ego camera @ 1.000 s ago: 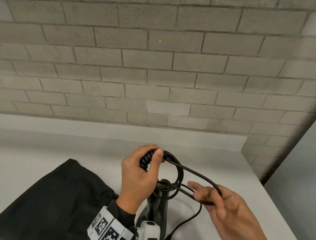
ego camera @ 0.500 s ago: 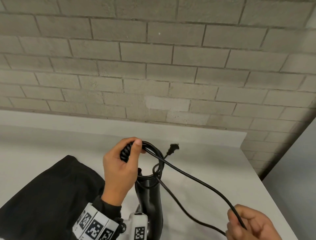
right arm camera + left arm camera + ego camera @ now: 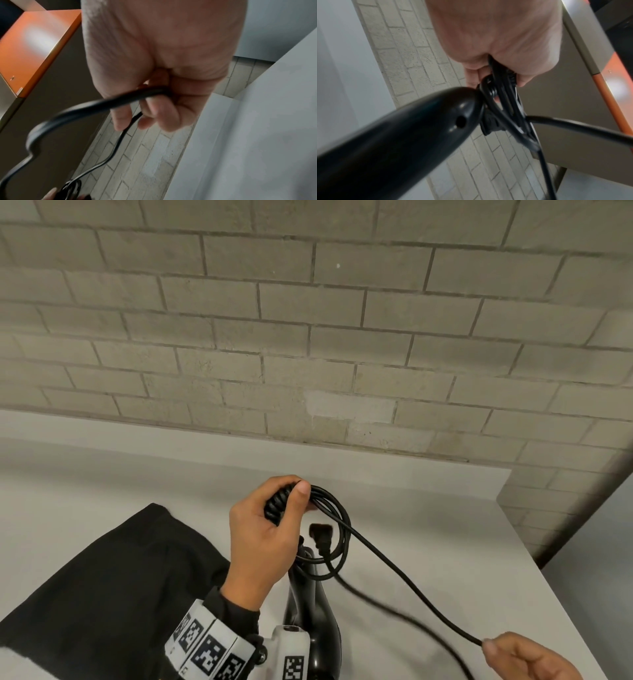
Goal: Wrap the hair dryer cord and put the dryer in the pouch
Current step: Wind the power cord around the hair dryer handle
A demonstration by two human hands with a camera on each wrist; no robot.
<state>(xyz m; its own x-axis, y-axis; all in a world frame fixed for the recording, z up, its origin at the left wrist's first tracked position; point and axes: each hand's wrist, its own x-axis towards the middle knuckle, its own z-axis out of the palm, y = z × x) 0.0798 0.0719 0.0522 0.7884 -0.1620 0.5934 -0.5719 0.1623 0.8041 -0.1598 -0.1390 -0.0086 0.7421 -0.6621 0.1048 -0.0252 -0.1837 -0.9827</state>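
A black hair dryer (image 3: pixel 310 614) hangs handle-up below my left hand (image 3: pixel 263 539); its handle end (image 3: pixel 412 128) fills the left wrist view. My left hand grips the ribbed strain relief and several coiled loops of the black cord (image 3: pixel 337 529) at the handle end. The plug (image 3: pixel 322 537) dangles inside the loops. One cord strand (image 3: pixel 404 580) runs taut down to my right hand (image 3: pixel 524 659) at the lower right, which pinches it; the right wrist view shows the fingers (image 3: pixel 154 112) curled round the cord (image 3: pixel 109 101). The black pouch (image 3: pixel 102 594) lies flat at the left.
The white table (image 3: pixel 428 525) ends at the right edge close to my right hand. A grey brick wall (image 3: pixel 308 337) rises behind the table. An orange-topped cabinet (image 3: pixel 34 44) stands off to the side in the wrist views.
The plug has swung from beyond the coil to hang inside the loops near my left hand. My right hand keeps hold of the cord low at the right, pulling the strand straight.
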